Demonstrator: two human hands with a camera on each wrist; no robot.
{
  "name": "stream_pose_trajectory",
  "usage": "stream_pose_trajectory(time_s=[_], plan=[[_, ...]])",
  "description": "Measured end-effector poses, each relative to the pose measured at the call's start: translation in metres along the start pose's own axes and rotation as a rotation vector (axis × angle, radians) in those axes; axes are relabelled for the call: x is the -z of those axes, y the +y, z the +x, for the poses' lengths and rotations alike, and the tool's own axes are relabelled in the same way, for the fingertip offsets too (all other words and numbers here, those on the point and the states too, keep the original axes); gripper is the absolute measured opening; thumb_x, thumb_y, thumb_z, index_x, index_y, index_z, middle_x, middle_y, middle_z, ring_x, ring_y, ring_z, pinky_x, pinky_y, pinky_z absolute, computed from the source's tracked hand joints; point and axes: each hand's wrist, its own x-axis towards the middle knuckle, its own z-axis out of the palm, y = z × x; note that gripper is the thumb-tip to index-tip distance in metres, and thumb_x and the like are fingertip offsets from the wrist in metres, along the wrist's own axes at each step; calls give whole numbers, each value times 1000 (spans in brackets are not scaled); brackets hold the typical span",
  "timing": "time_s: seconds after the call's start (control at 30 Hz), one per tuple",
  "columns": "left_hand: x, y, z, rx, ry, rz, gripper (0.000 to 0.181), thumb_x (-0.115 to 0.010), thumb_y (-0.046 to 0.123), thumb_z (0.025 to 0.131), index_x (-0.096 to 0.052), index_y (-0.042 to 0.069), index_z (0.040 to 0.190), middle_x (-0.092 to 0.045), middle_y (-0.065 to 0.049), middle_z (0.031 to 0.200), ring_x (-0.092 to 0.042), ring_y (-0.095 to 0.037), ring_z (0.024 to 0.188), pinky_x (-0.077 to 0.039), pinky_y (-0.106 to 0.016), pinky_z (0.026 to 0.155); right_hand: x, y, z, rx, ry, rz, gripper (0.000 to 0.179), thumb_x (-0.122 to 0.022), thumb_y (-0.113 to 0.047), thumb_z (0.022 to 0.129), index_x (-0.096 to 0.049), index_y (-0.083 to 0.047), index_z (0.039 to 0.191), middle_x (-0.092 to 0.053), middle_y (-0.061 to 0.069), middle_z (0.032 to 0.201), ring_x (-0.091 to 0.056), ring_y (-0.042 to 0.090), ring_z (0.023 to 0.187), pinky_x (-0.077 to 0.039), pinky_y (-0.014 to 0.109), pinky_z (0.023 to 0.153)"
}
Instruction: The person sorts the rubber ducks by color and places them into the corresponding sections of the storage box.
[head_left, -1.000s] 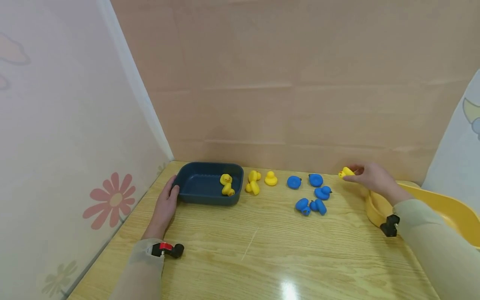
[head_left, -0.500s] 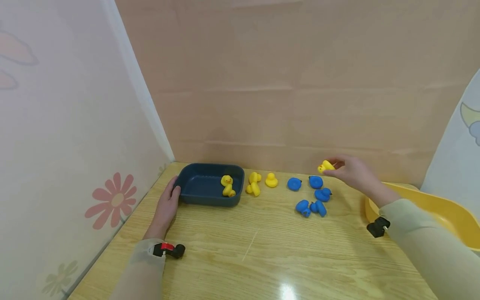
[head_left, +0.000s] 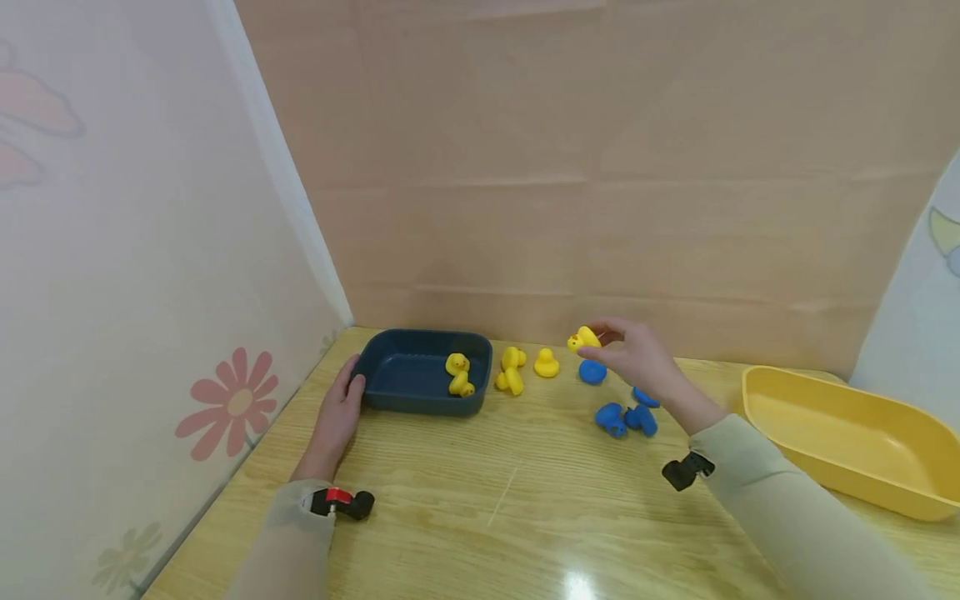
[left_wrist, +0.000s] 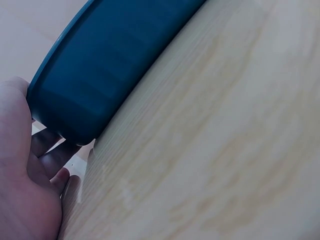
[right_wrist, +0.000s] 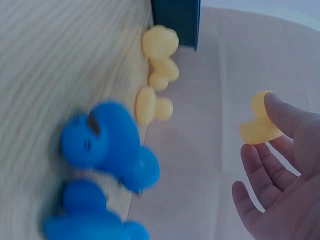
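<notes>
My right hand (head_left: 637, 358) pinches a yellow rubber duck (head_left: 588, 337) between thumb and fingertips, raised off the table over the blue rubber ducks (head_left: 611, 419). The right wrist view shows that duck (right_wrist: 261, 122) near the thumb tip, the lower fingers loosely bent. At the back left, a dark blue tub (head_left: 420, 405) has two yellow ducks (head_left: 458, 364) at its right end. My left hand (head_left: 335, 421) holds the tub's left end, thumb by the near corner; in the left wrist view its fingers (left_wrist: 55, 155) reach around the lower end.
Three yellow ducks (head_left: 511, 381) lie on the wooden table (head_left: 442, 500), just right of the tub. A yellow basin (head_left: 847, 467) stands at the right side. Brown paper (head_left: 480, 167) covers the back, and a flower-printed panel (head_left: 165, 292) rises on the left.
My right hand has carried the yellow duck leftward from beside the yellow basin to above the blue ducks. My left hand has stayed at the dark blue tub.
</notes>
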Motion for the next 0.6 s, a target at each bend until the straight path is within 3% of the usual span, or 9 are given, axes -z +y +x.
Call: stream_pose_trajectory(time_s=[0.1, 0.23, 0.6], plan=[[0, 0, 1, -2, 1, -3, 60, -40, 37, 122, -25, 24, 178, -24, -8, 182, -18, -35, 168, -17, -59, 134, -17, -9, 0, 18, 9, 54, 53, -84, -35, 102, -70, -6, 144, -76, 11, 127, -70, 33, 117, -55, 59, 101], [-1, -1, 2, 0, 3, -4, 61, -40, 38, 121, -24, 22, 178, -23, -7, 182, -18, -35, 168, -16, -60, 134, -35, -20, 1, 26, 22, 111, 54, -85, -36, 101, -70, -8, 145, -76, 10, 128, -69, 33, 118, -58, 56, 96], [0, -5, 4, -12, -4, 20, 61, -39, 39, 122, -24, 23, 179, -23, -8, 182, -18, -37, 168, -17, -61, 133, -86, -52, 4, 55, 42, 132, 52, -87, -35, 99, -73, -9, 142, -75, 8, 127, -70, 37, 117, -60, 53, 92]])
